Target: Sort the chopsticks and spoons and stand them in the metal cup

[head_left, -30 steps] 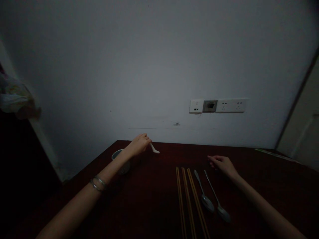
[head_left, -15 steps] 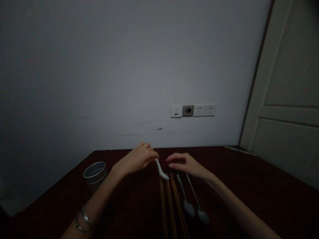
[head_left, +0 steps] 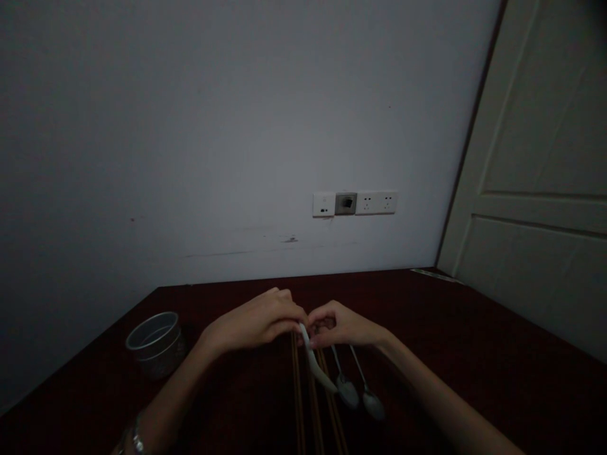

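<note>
A white ceramic spoon [head_left: 317, 365] hangs bowl-down over the dark red table [head_left: 474, 354]. My left hand [head_left: 256, 321] pinches its handle top, fingers closed. My right hand [head_left: 342, 325] meets it from the right, fingers curled onto the same handle end. Under the spoon lie several wooden chopsticks [head_left: 303, 404] side by side, running toward me. Two metal spoons [head_left: 355, 395] lie just to their right, bowls toward me.
A small metal cup [head_left: 154, 341] stands at the table's left. A wall with a row of sockets [head_left: 355, 203] closes the far side. A pale door [head_left: 540, 208] stands at the right.
My left hand brought the white spoon from near the cup rightward to above the chopsticks. My right hand moved left and closed on the spoon's handle. The camera turned right.
</note>
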The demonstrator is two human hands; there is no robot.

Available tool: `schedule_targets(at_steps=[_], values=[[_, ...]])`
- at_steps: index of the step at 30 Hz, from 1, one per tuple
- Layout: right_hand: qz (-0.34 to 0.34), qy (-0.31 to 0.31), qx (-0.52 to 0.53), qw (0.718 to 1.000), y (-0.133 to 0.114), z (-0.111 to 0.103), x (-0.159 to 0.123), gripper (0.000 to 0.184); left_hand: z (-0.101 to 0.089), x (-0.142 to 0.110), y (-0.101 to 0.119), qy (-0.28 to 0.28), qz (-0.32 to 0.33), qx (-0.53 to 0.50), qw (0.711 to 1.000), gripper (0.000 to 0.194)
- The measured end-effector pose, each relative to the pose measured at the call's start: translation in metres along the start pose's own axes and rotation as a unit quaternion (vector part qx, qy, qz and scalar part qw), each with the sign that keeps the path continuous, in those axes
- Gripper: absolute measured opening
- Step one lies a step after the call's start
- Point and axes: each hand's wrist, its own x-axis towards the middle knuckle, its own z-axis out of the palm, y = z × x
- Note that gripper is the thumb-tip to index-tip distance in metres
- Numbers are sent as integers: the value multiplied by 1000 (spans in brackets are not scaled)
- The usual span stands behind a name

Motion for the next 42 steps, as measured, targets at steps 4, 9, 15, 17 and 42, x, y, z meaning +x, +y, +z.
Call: schedule_targets(at_steps=[4, 9, 15, 17, 42], values=[[16, 0, 30, 999, 4, 3, 3, 26, 1, 1, -2, -2, -3, -47, 999, 21], [16, 30, 28, 999, 6, 3, 3, 27, 4, 2, -9, 10, -23, -125, 992, 20], [9, 88, 6, 996, 3, 2, 4, 28, 9, 6, -19, 57, -58, -206, 975, 20], [13, 115, 1, 993, 2, 1, 4, 29, 11, 9, -20, 74, -71, -232, 967, 21], [111, 330, -193, 918, 34, -80, -26, 33, 89, 17, -124, 189, -249, -313, 897, 50]])
